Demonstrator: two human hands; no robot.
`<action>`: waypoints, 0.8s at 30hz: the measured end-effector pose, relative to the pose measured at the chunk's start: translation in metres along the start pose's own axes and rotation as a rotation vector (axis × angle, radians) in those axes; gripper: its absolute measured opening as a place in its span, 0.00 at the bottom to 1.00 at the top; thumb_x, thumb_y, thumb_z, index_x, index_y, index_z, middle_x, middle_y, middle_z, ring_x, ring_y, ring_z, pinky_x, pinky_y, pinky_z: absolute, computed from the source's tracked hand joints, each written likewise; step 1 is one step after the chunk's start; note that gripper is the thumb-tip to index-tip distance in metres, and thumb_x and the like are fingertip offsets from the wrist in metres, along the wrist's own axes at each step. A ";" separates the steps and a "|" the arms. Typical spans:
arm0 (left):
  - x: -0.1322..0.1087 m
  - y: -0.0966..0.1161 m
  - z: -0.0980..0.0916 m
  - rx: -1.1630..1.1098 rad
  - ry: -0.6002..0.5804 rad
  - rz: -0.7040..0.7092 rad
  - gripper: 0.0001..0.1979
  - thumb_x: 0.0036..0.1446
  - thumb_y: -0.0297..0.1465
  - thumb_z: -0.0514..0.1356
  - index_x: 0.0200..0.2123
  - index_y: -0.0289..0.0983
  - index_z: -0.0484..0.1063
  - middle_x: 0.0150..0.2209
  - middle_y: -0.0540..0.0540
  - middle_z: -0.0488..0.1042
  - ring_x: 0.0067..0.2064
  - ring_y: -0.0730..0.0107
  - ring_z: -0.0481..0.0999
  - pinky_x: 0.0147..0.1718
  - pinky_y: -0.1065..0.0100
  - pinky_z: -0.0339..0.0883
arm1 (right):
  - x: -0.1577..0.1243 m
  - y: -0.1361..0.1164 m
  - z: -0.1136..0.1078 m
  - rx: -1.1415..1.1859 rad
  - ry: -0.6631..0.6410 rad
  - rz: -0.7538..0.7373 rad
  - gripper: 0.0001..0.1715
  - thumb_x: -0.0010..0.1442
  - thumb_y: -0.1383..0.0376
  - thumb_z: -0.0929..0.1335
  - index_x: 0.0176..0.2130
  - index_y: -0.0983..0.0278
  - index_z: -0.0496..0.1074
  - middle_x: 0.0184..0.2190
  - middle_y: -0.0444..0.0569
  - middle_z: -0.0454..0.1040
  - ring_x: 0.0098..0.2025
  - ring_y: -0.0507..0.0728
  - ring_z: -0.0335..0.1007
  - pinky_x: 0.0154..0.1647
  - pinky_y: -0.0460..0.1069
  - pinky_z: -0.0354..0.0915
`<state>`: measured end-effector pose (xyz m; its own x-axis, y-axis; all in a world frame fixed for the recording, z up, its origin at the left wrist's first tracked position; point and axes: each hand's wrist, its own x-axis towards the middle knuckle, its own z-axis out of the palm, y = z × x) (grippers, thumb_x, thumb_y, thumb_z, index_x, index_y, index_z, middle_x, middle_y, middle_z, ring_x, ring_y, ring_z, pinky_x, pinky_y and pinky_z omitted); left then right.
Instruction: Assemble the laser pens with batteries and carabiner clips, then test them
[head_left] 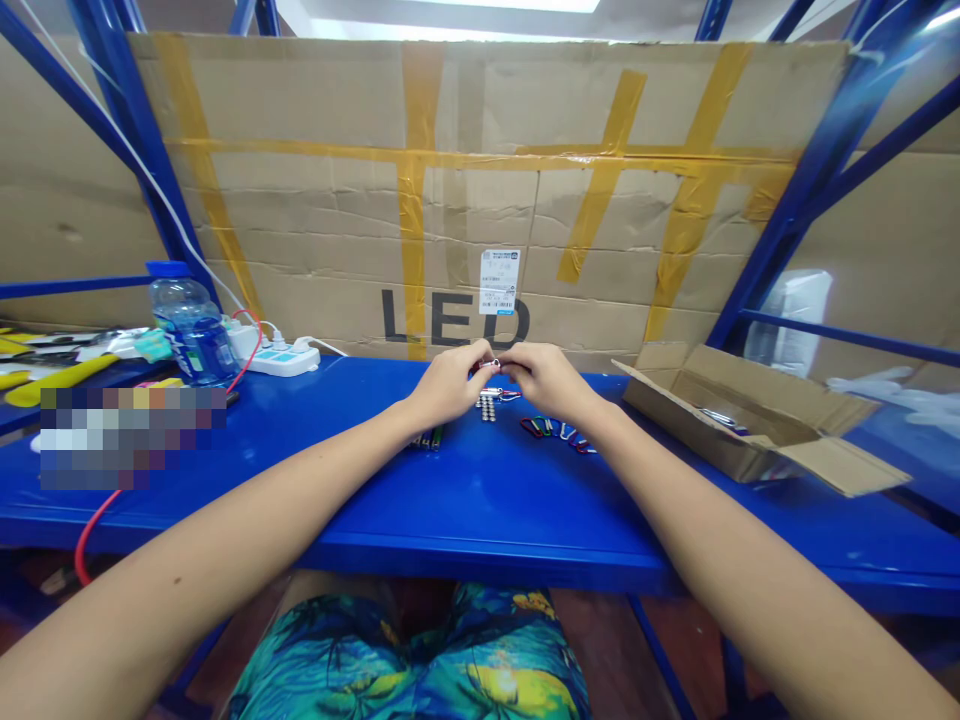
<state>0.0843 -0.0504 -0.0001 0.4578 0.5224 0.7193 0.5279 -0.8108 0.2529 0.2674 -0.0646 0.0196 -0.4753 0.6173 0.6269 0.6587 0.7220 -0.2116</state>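
My left hand (450,383) and my right hand (546,378) meet over the middle of the blue table (480,500), fingers pinched together on a small silver ring with a red piece (491,366) held between them. Just below the fingers lies a cluster of small silver parts (487,407). Several coloured carabiner clips (556,432) lie on the table under my right wrist. A few dark pen-like sticks (431,438) lie beside my left wrist.
An open cardboard box (739,420) sits at the right. A water bottle (191,325), a white power strip (281,357) with a red cable and yellow tools (60,378) stand at the left. A taped cardboard sheet marked LED (465,200) backs the table.
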 end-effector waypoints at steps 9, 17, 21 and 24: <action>0.003 -0.001 0.001 0.084 -0.108 -0.002 0.10 0.65 0.29 0.49 0.35 0.35 0.68 0.35 0.42 0.75 0.37 0.63 0.73 0.35 0.63 0.64 | -0.003 0.016 0.003 -0.222 -0.035 -0.149 0.14 0.61 0.75 0.59 0.34 0.66 0.73 0.31 0.52 0.71 0.34 0.56 0.63 0.36 0.49 0.56; 0.000 0.002 -0.007 0.277 -0.198 0.077 0.10 0.64 0.29 0.50 0.39 0.35 0.71 0.36 0.42 0.76 0.38 0.60 0.74 0.37 0.61 0.65 | -0.004 0.006 0.001 0.022 -0.050 -0.041 0.15 0.61 0.69 0.61 0.23 0.65 0.66 0.20 0.45 0.66 0.25 0.52 0.58 0.29 0.47 0.51; 0.003 0.004 -0.005 0.211 -0.119 0.122 0.12 0.66 0.29 0.47 0.40 0.35 0.70 0.38 0.42 0.73 0.41 0.62 0.72 0.41 0.61 0.65 | -0.003 0.007 -0.002 0.027 -0.014 -0.046 0.14 0.61 0.69 0.62 0.24 0.65 0.66 0.20 0.44 0.66 0.25 0.51 0.58 0.29 0.47 0.51; 0.005 0.005 -0.001 0.201 -0.117 0.080 0.15 0.67 0.29 0.44 0.37 0.34 0.70 0.36 0.41 0.70 0.39 0.63 0.70 0.40 0.61 0.65 | -0.003 0.009 -0.002 -0.005 0.008 -0.056 0.13 0.61 0.69 0.61 0.25 0.65 0.67 0.22 0.46 0.68 0.25 0.52 0.58 0.30 0.48 0.52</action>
<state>0.0883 -0.0518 0.0058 0.5777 0.4950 0.6490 0.6129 -0.7882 0.0556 0.2760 -0.0605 0.0179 -0.5069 0.5736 0.6435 0.6341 0.7538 -0.1724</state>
